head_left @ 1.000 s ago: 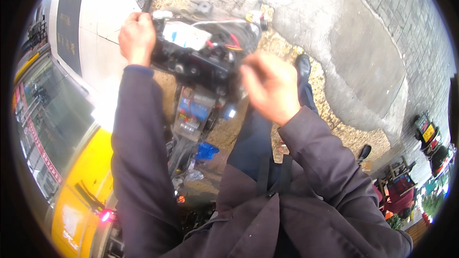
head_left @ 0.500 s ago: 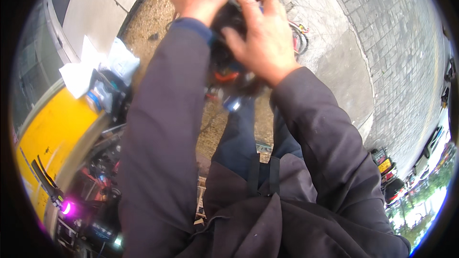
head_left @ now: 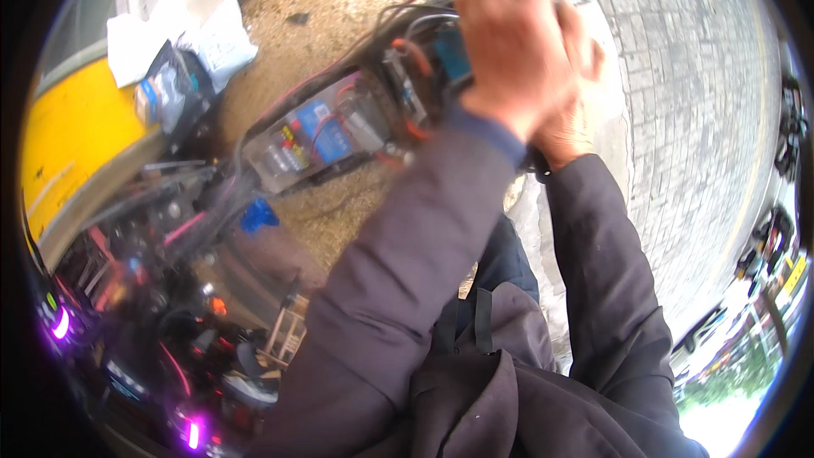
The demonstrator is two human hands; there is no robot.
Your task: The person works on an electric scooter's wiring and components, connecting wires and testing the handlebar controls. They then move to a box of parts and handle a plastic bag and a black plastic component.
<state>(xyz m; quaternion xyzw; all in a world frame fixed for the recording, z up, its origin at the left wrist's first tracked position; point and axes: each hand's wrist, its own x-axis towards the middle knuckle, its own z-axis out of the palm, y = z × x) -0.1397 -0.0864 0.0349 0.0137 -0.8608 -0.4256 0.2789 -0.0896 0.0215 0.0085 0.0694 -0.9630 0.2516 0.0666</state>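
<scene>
My left hand point(head_left: 519, 42) is at the top, right of centre, its fingers curled and smeared by motion. Pressed close beneath it is my right hand point(head_left: 573, 114), fingers bent and partly covered. Whatever the two hands grip is hidden between them. Left of them lies a long dark open tool case point(head_left: 240, 151). Inside it, a clear plastic organizer box point(head_left: 275, 161) holds a blue packet point(head_left: 326, 131) and several small parts. Tools with orange handles point(head_left: 413, 55) and a teal item point(head_left: 452, 53) sit closer to my left wrist.
Grey and red cables point(head_left: 373, 32) run along the case's far side. White papers and a plastic bag point(head_left: 182, 76) rest by a yellow panel point(head_left: 85, 131). Dark machinery with purple lights point(head_left: 193, 434) fills the lower left. Brick paving point(head_left: 678, 136) stretches right, with parked vehicles point(head_left: 767, 242) beyond.
Both hands have moved right and come together; they were apart over a dark blurred thing. The view has shifted, and the case with its clear box now shows left of my arms.
</scene>
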